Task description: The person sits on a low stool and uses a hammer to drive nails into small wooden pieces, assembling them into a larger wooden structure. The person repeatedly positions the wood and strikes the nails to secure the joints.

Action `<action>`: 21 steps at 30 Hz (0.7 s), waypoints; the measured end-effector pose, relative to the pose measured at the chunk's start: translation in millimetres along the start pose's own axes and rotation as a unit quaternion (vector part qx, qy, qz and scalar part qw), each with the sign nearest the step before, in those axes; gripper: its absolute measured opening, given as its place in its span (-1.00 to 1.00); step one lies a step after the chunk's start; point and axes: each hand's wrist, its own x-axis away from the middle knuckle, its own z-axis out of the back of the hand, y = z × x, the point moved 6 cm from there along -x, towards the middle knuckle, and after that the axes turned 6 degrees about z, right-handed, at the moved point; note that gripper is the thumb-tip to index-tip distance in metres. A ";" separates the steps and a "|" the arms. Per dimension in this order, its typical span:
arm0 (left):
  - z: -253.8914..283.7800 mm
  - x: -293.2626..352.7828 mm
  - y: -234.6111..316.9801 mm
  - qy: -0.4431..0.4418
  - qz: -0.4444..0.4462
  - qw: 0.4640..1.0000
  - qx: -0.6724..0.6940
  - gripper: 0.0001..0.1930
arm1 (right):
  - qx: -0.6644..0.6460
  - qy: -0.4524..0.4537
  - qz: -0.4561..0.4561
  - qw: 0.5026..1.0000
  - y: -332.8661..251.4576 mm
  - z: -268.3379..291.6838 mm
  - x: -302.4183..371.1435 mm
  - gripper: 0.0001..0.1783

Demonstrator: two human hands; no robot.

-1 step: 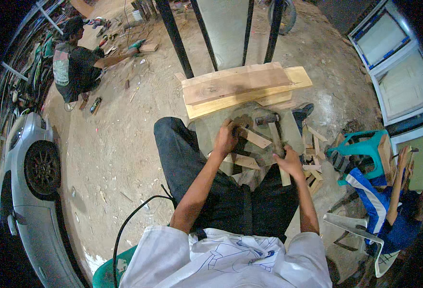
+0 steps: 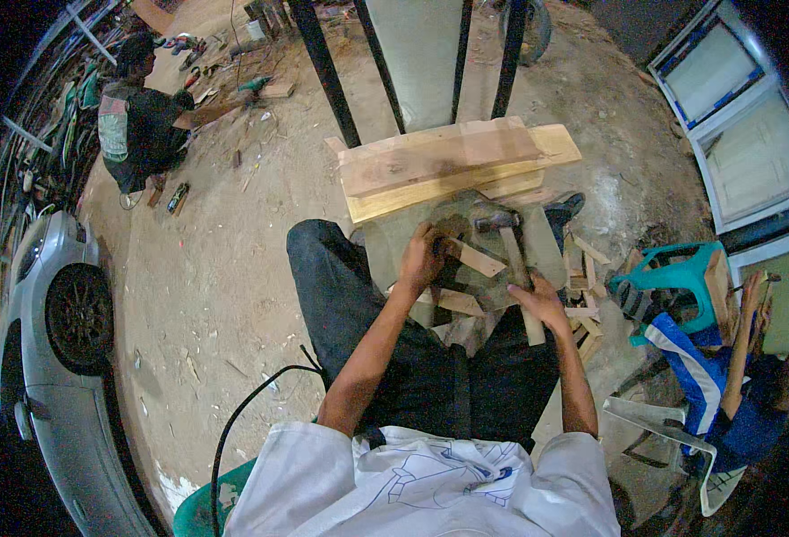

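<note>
My right hand [image 2: 542,302] grips the wooden handle of a hammer [image 2: 515,255], low down near its end. The dark hammer head is raised at the far end, beside the wood pieces between my knees. My left hand [image 2: 421,257] has its fingers curled in, against the end of a short pale wood strip [image 2: 478,258]. Whatever is pinched in it is dark and shadowed, so I cannot make it out. A second wood piece [image 2: 455,301] lies nearer to me, below that strip. Both rest over a greyish slab [image 2: 394,234].
Beyond the slab lie stacked planks [image 2: 439,161]. Wood offcuts [image 2: 582,286] are piled at my right, near a teal plastic stool [image 2: 681,277] and a seated person [image 2: 752,403]. A crouching person [image 2: 139,116] reaches toward a drill [image 2: 253,85]. A silver car [image 2: 63,430] stands left.
The hammer head has shifted slightly, with the right hand still on the handle. My left hand looks almost the same.
</note>
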 end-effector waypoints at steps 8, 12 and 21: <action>-3.8 3.2 3.4 0.050 -0.041 0.998 0.002 -0.67 | -0.590 -0.102 -0.226 0.769 -62.8 -7.9 28.3 -0.63; -4.8 5.3 -0.1 0.044 0.003 0.998 -0.036 -0.66 | -0.661 -0.159 -0.212 0.702 -69.4 -12.6 28.5 -0.56; -9.7 3.3 -13.0 0.070 -0.065 0.995 -0.016 -0.72 | -0.479 0.022 -0.101 0.872 -67.2 -56.8 43.0 -0.44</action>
